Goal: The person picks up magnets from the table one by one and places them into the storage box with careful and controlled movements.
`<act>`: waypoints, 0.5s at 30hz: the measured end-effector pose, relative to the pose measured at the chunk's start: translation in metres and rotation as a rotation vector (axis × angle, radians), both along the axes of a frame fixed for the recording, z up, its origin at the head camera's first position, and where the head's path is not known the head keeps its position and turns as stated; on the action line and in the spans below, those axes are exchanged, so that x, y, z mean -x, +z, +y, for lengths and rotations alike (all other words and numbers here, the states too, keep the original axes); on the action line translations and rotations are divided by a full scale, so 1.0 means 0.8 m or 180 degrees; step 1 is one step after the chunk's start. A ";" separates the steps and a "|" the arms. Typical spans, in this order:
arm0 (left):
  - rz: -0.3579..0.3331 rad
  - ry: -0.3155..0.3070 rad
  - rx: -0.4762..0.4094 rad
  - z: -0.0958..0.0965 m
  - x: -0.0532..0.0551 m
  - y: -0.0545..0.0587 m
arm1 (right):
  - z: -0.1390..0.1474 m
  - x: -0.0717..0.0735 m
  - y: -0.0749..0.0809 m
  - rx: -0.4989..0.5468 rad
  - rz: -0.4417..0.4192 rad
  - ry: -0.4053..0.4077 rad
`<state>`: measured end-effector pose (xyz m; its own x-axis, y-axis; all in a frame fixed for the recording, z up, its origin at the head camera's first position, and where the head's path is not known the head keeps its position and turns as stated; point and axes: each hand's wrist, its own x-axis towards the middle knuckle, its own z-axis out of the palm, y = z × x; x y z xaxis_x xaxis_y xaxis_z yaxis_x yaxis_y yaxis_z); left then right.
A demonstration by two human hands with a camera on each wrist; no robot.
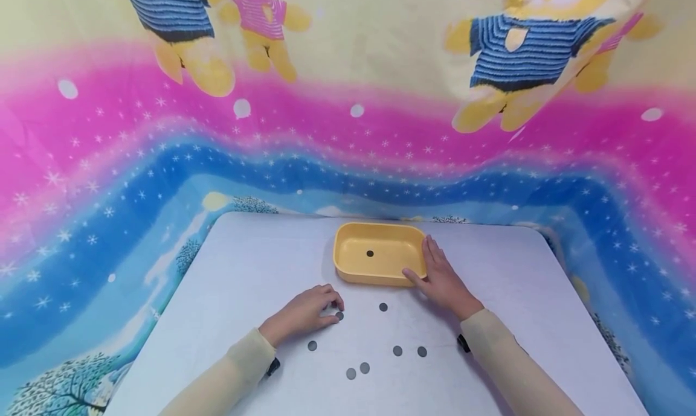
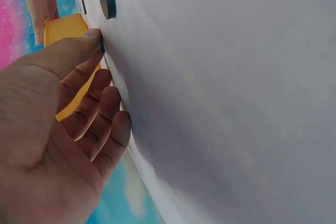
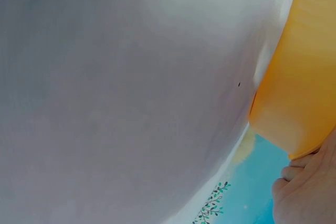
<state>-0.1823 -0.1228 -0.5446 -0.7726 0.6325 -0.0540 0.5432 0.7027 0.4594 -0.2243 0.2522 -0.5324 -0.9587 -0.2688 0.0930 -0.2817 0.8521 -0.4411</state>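
A small grey disc (image 1: 339, 316) on the white table is between the thumb and index fingertip of my left hand (image 1: 306, 310). In the left wrist view the left thumb (image 2: 73, 51) and index tip meet at its edge, while the other fingers bend loosely beside the tabletop. A yellow rectangular box (image 1: 380, 279), open at the top, stands at the back of the table. My right hand (image 1: 443, 281) rests against its right end, fingers straight along the side and thumb at the near rim. One dark disc (image 1: 370, 253) lies inside the box.
Several more grey discs lie loose on the table, among them one disc (image 1: 383, 307) just in front of the box and another disc (image 1: 312, 346) near the left wrist. A patterned cloth (image 1: 353, 162) hangs behind the white table (image 1: 261, 253) and along its sides.
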 end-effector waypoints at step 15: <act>0.0024 -0.0008 0.0068 0.003 -0.003 0.004 | 0.001 0.000 -0.002 -0.0012 0.0003 -0.0030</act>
<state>-0.1801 -0.1206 -0.5418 -0.7715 0.6332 -0.0616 0.5484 0.7109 0.4403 -0.2241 0.2529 -0.5343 -0.9611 -0.2601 0.0930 -0.2741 0.8563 -0.4377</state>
